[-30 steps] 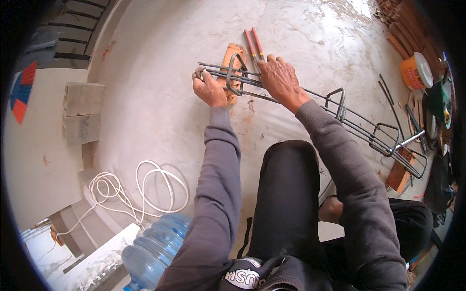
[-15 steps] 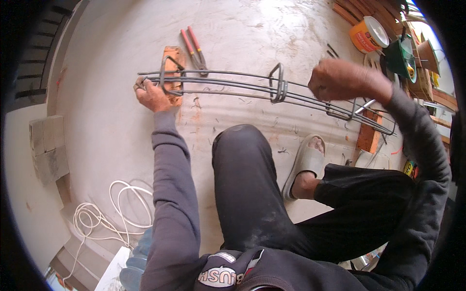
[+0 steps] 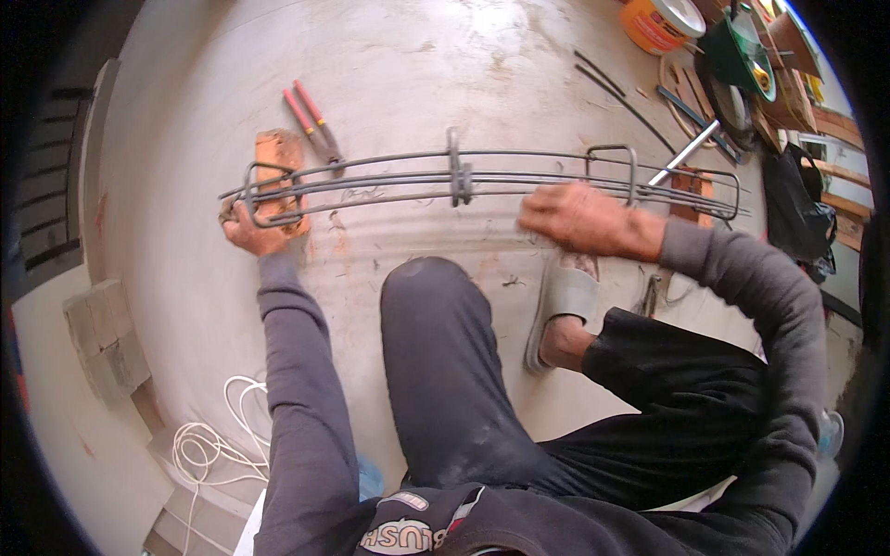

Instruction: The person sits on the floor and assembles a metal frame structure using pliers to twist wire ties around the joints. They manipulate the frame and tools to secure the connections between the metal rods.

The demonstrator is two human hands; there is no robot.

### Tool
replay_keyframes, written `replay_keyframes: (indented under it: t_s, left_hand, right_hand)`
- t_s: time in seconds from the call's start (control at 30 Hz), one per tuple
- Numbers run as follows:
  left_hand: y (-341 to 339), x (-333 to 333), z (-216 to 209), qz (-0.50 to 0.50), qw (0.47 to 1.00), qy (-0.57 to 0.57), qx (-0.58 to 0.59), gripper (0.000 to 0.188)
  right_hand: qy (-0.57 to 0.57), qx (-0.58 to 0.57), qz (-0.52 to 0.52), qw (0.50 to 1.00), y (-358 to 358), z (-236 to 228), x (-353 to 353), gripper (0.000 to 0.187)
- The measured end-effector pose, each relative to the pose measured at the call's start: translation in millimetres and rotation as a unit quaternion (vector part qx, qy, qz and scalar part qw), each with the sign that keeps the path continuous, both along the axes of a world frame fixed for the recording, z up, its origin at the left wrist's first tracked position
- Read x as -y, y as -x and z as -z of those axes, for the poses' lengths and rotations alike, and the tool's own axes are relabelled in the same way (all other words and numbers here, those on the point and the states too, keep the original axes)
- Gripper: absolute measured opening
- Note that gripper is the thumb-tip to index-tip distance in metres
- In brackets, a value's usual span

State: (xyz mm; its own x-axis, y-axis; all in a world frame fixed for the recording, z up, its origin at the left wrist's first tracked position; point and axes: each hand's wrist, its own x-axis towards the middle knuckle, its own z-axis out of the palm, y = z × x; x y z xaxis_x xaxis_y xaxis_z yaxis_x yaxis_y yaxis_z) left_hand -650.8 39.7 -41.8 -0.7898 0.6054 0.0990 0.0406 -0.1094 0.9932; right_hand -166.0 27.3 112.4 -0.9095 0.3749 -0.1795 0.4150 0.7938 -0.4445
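Note:
A long cage of steel rebar point(image 3: 389, 176), with several rods running through bent stirrups, lies across two orange bricks. My left hand point(image 3: 250, 230) is closed round the rods at the left end, beside the left stirrup point(image 3: 271, 222) above the left brick point(image 3: 278, 146). My right hand point(image 3: 589, 220), slightly blurred, is closed at the near side of the rods, between the middle stirrup point(image 3: 461, 183) and the right stirrup point(image 3: 632, 176). Anything in its fingers is hidden. The cage's right end rests over the other brick point(image 3: 706, 183). Red-handled cutters point(image 3: 313, 128) lie just beyond the left brick.
An orange bucket point(image 3: 654, 26) and a green wheelbarrow point(image 3: 737, 51) stand at the far right. Loose dark rods point(image 3: 621, 97) lie on the floor before them. Grey blocks point(image 3: 107, 338) and a coiled white cable point(image 3: 209, 449) are on the left. My sandalled foot point(image 3: 565, 301) is near the cage.
My right hand has come down from above the rods to their near side. The view has shifted, so cage and bricks appear further left. My left hand keeps its hold at the left end.

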Motion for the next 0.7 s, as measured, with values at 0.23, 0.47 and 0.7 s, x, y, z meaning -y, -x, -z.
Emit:
replay_keyframes:
  t_s: [0.23,0.47,0.7]
  left_hand:
    - [-7,-2,-17,-0.027,0.994,0.094,-0.052,0.029]
    - [23,2,-8,-0.025,0.993,0.101,-0.058,0.029]
    - [10,-5,-9,-0.043,0.994,0.079,-0.064,0.034]
  right_hand:
    - [0.193,0.128,-0.052,0.971,-37,24,88,0.01]
    - [0.101,0.255,0.164,0.948,-124,-13,11,0.012]
    - [-0.14,-0.027,0.282,0.949,-142,40,-4,0.008]
